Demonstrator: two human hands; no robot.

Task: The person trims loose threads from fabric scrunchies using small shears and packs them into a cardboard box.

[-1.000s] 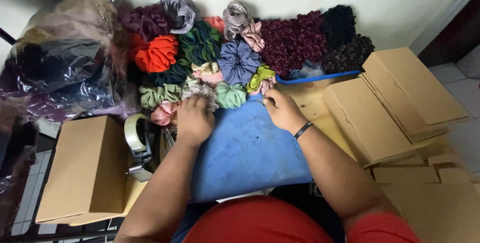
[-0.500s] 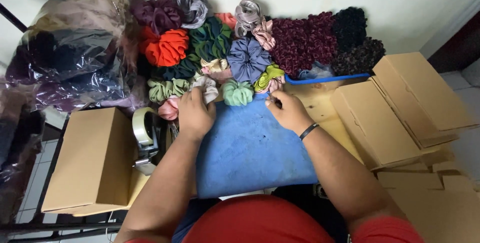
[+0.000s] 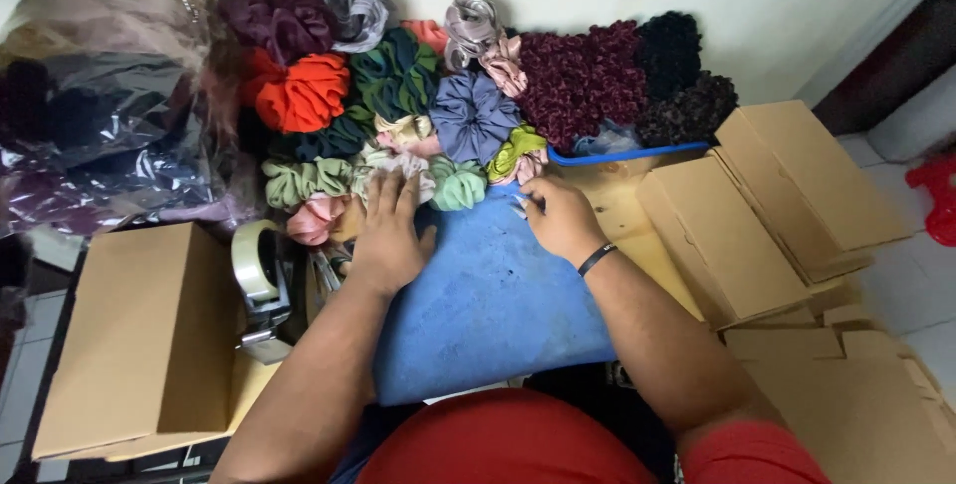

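Observation:
A heap of fabric scrunchies (image 3: 418, 96) in many colours lies along the wall: orange, dark green, slate blue, maroon, black, pale green. In front of it is a blue cloth-covered board (image 3: 488, 305). My left hand (image 3: 390, 230) rests flat at the board's far left edge, fingers spread over a pale green and pink scrunchie (image 3: 393, 167). My right hand (image 3: 560, 217), with a black wristband, sits at the board's far right corner, fingertips pinched on a small scrunchie (image 3: 518, 160) at the pile's edge; what exactly it grips is hard to tell.
A brown cardboard box (image 3: 134, 335) stands at the left, with a tape dispenser (image 3: 257, 280) beside it. Flat folded cardboard boxes (image 3: 767, 205) are stacked at the right. Clear plastic bags (image 3: 90, 135) of dark fabric fill the upper left. A blue tray rim (image 3: 622, 155) shows under the maroon scrunchies.
The view has shifted slightly down and left. Both hands stay at the board's far edge; the right hand's fingers have closed a little at the pile's edge.

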